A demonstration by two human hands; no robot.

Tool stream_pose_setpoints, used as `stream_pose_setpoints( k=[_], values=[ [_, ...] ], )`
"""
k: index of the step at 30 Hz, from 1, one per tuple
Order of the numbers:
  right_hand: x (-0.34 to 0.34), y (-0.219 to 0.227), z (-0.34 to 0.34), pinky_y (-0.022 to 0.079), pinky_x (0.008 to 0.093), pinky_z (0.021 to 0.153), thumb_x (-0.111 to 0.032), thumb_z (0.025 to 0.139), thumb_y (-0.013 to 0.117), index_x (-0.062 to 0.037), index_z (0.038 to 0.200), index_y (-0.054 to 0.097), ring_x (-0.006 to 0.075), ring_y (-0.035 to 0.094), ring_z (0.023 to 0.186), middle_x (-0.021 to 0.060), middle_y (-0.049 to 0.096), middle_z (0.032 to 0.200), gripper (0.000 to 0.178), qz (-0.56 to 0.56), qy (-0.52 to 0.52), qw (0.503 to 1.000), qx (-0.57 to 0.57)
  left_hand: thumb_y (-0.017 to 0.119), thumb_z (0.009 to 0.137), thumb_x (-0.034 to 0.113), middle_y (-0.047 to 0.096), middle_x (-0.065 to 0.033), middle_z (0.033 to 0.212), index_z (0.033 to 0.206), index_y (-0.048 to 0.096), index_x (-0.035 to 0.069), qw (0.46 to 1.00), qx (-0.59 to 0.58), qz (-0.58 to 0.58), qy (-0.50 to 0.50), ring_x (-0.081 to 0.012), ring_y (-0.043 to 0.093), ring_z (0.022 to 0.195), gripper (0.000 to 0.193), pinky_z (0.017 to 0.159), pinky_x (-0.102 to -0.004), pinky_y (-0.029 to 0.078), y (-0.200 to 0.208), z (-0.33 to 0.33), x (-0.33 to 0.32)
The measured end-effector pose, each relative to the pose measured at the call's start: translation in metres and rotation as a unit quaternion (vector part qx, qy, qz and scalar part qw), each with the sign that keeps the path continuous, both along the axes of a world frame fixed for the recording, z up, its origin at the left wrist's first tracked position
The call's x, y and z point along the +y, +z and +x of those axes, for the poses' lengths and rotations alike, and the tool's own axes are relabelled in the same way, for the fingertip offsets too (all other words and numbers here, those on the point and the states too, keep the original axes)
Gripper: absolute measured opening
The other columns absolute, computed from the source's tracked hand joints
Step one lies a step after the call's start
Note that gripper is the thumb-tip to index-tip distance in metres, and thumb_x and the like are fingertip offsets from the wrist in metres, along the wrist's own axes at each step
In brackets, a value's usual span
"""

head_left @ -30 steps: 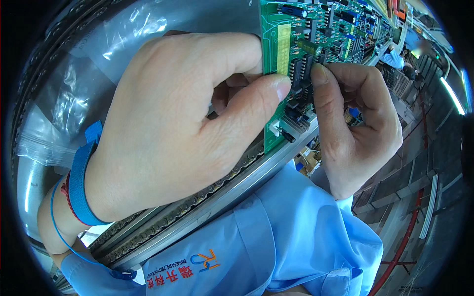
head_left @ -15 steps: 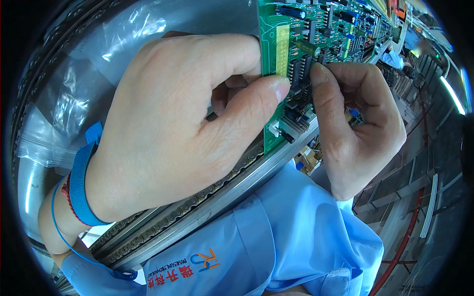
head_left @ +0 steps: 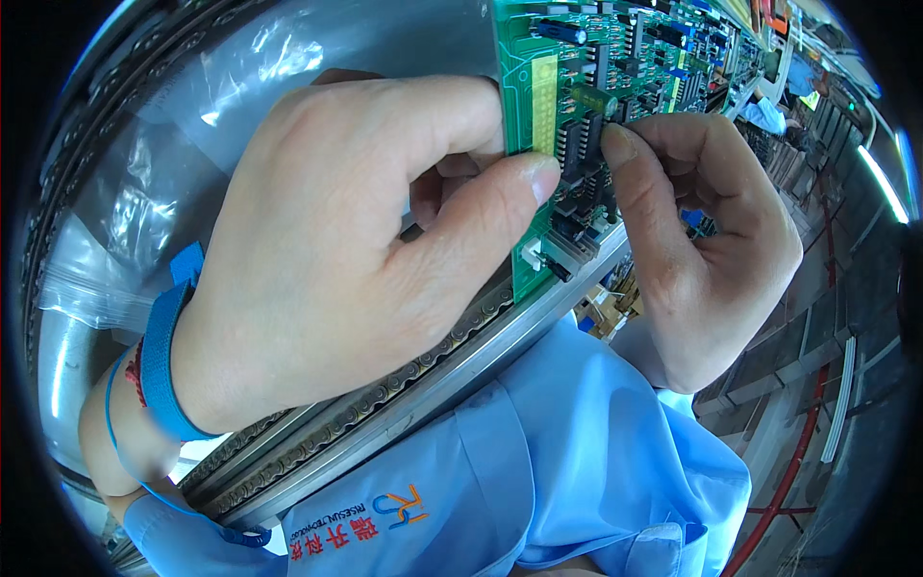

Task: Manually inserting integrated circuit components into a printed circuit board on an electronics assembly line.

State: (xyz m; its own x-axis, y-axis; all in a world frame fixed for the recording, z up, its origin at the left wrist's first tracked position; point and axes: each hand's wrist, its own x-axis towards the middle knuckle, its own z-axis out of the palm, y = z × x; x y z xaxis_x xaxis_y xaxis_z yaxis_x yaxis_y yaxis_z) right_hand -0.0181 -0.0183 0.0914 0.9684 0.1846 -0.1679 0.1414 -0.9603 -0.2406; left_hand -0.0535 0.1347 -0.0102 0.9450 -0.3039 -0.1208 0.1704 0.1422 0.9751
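Observation:
A green circuit board (head_left: 519, 106), crowded with chips, capacitors and small parts, stands tilted at the top middle. My left hand (head_left: 356, 231) pinches its left edge. The thumb presses beside a yellow strip (head_left: 544, 101), and the other fingers go behind the board. My right hand (head_left: 707, 231) is closed at the board's component side, thumb and forefinger together beside a pair of black chips (head_left: 579, 144). Whatever sits between those fingertips, if anything, is hidden. A white connector (head_left: 531, 252) shows near the board's lower corner.
A metal rail with a chain (head_left: 385, 385) runs diagonally below the board. Clear plastic bags (head_left: 125, 212) lie at the left. A blue wrist strap (head_left: 171, 356) with a cord circles my left wrist. Another person in blue (head_left: 764, 115) is far off at the right.
The board and my left hand have shifted very slightly. My right hand has moved a little to the right, its fingertips still close to the black chips.

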Motion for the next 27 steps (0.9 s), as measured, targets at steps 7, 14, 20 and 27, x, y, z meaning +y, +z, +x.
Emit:
stream_pose_setpoints(
  k=[7,14,20,27],
  values=[
    [-0.018,0.018,0.006,0.042,0.0182,0.064,-0.004,0.084,0.071,0.0025,0.089,0.070,0.0059,0.055,0.069,0.0021,0.065,0.077,0.008,0.060,0.023,0.998,-0.001,0.067,0.090,0.016,0.057,-0.0031,0.074,0.082,0.061,-0.002,0.986,0.033,0.162,-0.019,-0.0102,0.052,0.073,0.020,0.070,-0.0243,0.041,0.026,0.000,0.016],
    [-0.074,0.011,0.010,0.041,0.0198,0.062,-0.005,0.084,0.072,0.0043,0.091,0.069,0.0086,0.054,0.068,0.0030,0.064,0.076,0.013,0.147,0.083,0.981,-0.095,0.071,0.084,0.008,0.058,-0.0039,0.078,0.087,0.062,0.000,0.902,-0.227,0.359,0.076,-0.0135,0.051,0.071,0.012,0.065,-0.0251,0.039,0.052,-0.002,-0.016],
    [-0.060,-0.016,-0.018,0.045,0.0244,0.060,0.005,0.077,0.073,0.0066,0.090,0.067,0.0178,0.059,0.067,0.0120,0.066,0.078,0.015,0.279,0.195,0.934,-0.103,0.073,0.079,0.002,0.059,-0.0053,0.080,0.094,0.065,0.001,0.800,-0.314,0.509,0.049,-0.0141,0.049,0.067,0.017,0.060,-0.0252,0.039,0.082,-0.022,0.011],
    [-0.064,-0.051,-0.034,0.051,0.0300,0.057,0.006,0.077,0.072,0.0086,0.092,0.065,0.0246,0.062,0.064,0.0159,0.066,0.077,0.016,0.337,0.252,0.902,-0.097,0.075,0.075,0.006,0.058,-0.0045,0.088,0.100,0.064,0.003,0.751,-0.214,0.624,-0.010,-0.0161,0.048,0.072,0.027,0.069,-0.0273,0.040,0.076,-0.032,0.025]
  ],
)
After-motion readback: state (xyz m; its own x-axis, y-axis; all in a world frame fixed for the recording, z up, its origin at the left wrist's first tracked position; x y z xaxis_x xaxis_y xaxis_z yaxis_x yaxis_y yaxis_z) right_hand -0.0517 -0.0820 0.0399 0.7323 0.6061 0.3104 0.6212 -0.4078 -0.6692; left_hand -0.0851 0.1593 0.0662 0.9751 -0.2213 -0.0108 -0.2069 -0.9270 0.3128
